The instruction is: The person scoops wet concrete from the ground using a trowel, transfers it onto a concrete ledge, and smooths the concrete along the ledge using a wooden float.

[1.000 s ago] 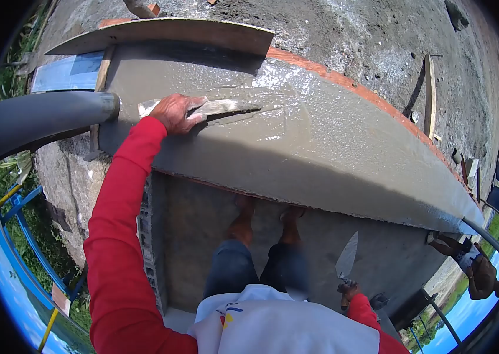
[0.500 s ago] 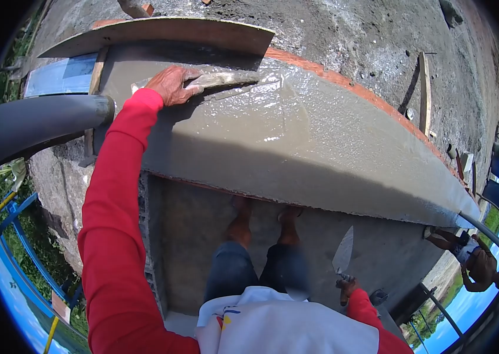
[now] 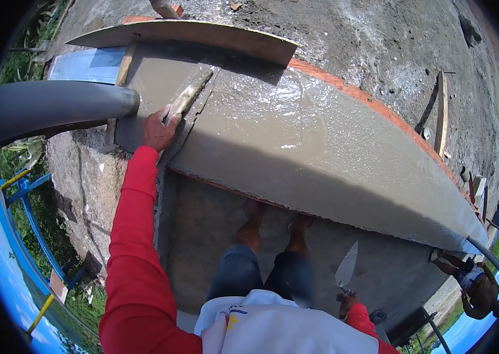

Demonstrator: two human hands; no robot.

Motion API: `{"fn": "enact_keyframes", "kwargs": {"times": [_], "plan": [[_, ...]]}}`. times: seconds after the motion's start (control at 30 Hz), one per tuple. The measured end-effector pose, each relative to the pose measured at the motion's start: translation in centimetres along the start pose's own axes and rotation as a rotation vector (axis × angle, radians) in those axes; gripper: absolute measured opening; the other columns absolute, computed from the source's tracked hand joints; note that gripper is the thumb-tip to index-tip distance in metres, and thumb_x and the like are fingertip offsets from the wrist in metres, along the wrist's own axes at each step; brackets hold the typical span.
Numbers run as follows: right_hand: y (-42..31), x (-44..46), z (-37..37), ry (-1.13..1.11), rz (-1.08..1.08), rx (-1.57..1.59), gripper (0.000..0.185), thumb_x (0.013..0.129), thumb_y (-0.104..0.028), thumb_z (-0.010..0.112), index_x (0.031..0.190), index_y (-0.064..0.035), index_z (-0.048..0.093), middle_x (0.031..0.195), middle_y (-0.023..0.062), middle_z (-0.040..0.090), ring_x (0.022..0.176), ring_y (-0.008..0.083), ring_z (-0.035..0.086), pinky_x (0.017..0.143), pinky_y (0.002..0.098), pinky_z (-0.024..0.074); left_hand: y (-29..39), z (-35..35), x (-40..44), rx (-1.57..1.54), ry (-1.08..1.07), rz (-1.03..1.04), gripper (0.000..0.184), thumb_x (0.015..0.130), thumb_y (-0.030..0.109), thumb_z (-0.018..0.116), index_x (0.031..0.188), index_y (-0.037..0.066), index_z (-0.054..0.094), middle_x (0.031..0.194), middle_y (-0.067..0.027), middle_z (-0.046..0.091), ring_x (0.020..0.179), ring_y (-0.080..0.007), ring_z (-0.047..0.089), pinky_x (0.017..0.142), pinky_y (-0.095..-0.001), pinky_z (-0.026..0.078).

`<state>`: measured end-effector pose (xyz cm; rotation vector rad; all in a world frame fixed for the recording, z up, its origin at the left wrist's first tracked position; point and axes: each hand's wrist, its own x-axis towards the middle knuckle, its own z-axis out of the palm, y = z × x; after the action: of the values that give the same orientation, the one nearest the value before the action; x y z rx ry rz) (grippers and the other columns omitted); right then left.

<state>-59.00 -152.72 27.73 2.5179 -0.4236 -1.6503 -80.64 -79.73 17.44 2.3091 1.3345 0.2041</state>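
My left hand (image 3: 159, 131) grips a long, mortar-coated float (image 3: 185, 101), which lies slanted on the wet grey cement surface (image 3: 249, 130) near its left end. A ridge of wet cement runs along the float's right side. Low on the right, my right hand (image 3: 348, 300) is closed round the handle of a pointed trowel (image 3: 346, 266), whose blade points up and away from me over the lower floor. Sunlight glints on the wet cement's middle, while its near side is in shadow.
A curved board (image 3: 202, 34) stands along the far edge, and a grey pipe (image 3: 66, 109) juts in from the left. Orange formwork (image 3: 367, 100) borders the slab. My legs (image 3: 240, 259) stand below its near edge. Another person (image 3: 479, 286) is at the far right.
My left hand has drawn the float toward me and left, turning it from nearly level to a steep slant. My right hand still holds the trowel. The view has shifted slightly.
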Motion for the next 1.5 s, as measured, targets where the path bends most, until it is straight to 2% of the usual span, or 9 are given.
{"fn": "enact_keyframes", "kwargs": {"times": [0.1, 0.3, 0.63, 0.8, 0.93, 1.03, 1.23, 1.43, 1.5], "plan": [[3.2, 2.0, 0.0, -0.026, -0.019, 0.012, 0.033, 0.073, -0.024, 0.065, 0.091, 0.0032, 0.064, 0.081, 0.0117, 0.066, 0.071, 0.0211, 0.061, 0.065, 0.0358, 0.0484, -4.5, 1.1, 0.6, 0.066, 0.141, -0.149, 0.04, 0.081, 0.026, 0.057, 0.108, -0.004, 0.059, 0.075, -0.0188, 0.064, 0.061, -0.0257, 0.063, 0.06, -0.0344, 0.049], [5.9, 4.1, -0.3, -0.005, -0.005, -0.058, 0.037, 0.068, -0.026, 0.068, 0.09, 0.0029, 0.063, 0.08, 0.0139, 0.065, 0.071, 0.0229, 0.061, 0.065, 0.0376, 0.0479, -3.4, -1.2, 3.0, -0.321, 0.074, -0.481, 0.032, 0.08, 0.025, 0.056, 0.1, 0.002, 0.063, 0.061, -0.0132, 0.06, 0.048, -0.0242, 0.059, 0.049, -0.037, 0.047], [4.1, 3.9, -0.8, -0.025, -0.029, -0.052, 0.041, 0.071, -0.026, 0.066, 0.095, 0.0061, 0.062, 0.084, 0.0148, 0.065, 0.075, 0.0237, 0.062, 0.068, 0.037, 0.0482, 4.3, 0.9, -0.3, -0.331, -0.003, -0.359, 0.032, 0.083, 0.021, 0.055, 0.108, 0.002, 0.06, 0.058, -0.0091, 0.057, 0.044, -0.0169, 0.053, 0.044, -0.0326, 0.043], [6.0, 5.2, -0.4, -0.023, -0.068, -0.151, 0.041, 0.071, -0.028, 0.065, 0.094, 0.0061, 0.062, 0.083, 0.0145, 0.065, 0.073, 0.0239, 0.061, 0.068, 0.0369, 0.0478, 6.8, 4.2, -2.1, -0.187, 0.002, -0.208, 0.039, 0.079, 0.027, 0.057, 0.107, 0.0, 0.06, 0.092, -0.027, 0.062, 0.092, -0.0409, 0.06, 0.08, -0.0406, 0.047], [7.6, 5.4, -0.4, -0.033, -0.081, -0.093, 0.039, 0.069, -0.028, 0.067, 0.089, 0.0049, 0.063, 0.08, 0.0134, 0.064, 0.069, 0.0233, 0.059, 0.066, 0.0375, 0.0466, 10.1, 5.4, -3.2, -0.175, -0.052, -0.267, 0.04, 0.079, 0.028, 0.057, 0.107, 0.0, 0.06, 0.092, -0.0259, 0.062, 0.09, -0.0396, 0.061, 0.079, -0.0405, 0.047], [9.2, 6.1, -0.1, -0.03, -0.023, -0.011, 0.036, 0.068, -0.027, 0.068, 0.086, 0.0038, 0.063, 0.078, 0.0115, 0.064, 0.067, 0.0221, 0.057, 0.064, 0.0374, 0.0459, 11.1, 7.2, -4.1, -0.149, 0.034, -0.15, 0.032, 0.081, 0.024, 0.056, 0.103, 0.001, 0.061, 0.064, -0.0145, 0.059, 0.057, -0.0221, 0.057, 0.058, -0.036, 0.045], [11.4, 6.7, -0.6, -0.087, -0.016, 0.091, 0.029, 0.07, -0.025, 0.067, 0.082, 0.0009, 0.064, 0.075, 0.0078, 0.064, 0.067, 0.0197, 0.058, 0.061, 0.0359, 0.0462, 15.6, 8.1, -5.4, -0.208, -0.052, -0.225, 0.036, 0.08, 0.026, 0.057, 0.104, 0.0, 0.061, 0.088, -0.0249, 0.063, 0.085, -0.0397, 0.061, 0.075, -0.0405, 0.047], [14.7, 9.2, -0.8, -0.1, -0.032, 0.102, 0.025, 0.072, -0.023, 0.065, 0.08, 0.0, 0.065, 0.073, 0.0067, 0.064, 0.066, 0.0187, 0.058, 0.062, 0.0357, 0.0466, 19.2, 10.0, -7.0, -0.203, -0.066, -0.204, 0.034, 0.08, 0.026, 0.057, 0.101, -0.001, 0.061, 0.084, -0.0254, 0.062, 0.083, -0.0413, 0.06, 0.073, -0.0413, 0.047], [16.1, 10.5, -0.8, -0.101, -0.048, 0.085, 0.024, 0.073, -0.023, 0.065, 0.081, 0.0, 0.065, 0.074, 0.0067, 0.064, 0.066, 0.0184, 0.058, 0.061, 0.0356, 0.0464, 19.1, 11.6, -7.5, -0.19, 0.012, -0.134, 0.032, 0.081, 0.023, 0.056, 0.101, -0.001, 0.061, 0.069, -0.0161, 0.059, 0.063, -0.0266, 0.057, 0.061, -0.0362, 0.046]]}}
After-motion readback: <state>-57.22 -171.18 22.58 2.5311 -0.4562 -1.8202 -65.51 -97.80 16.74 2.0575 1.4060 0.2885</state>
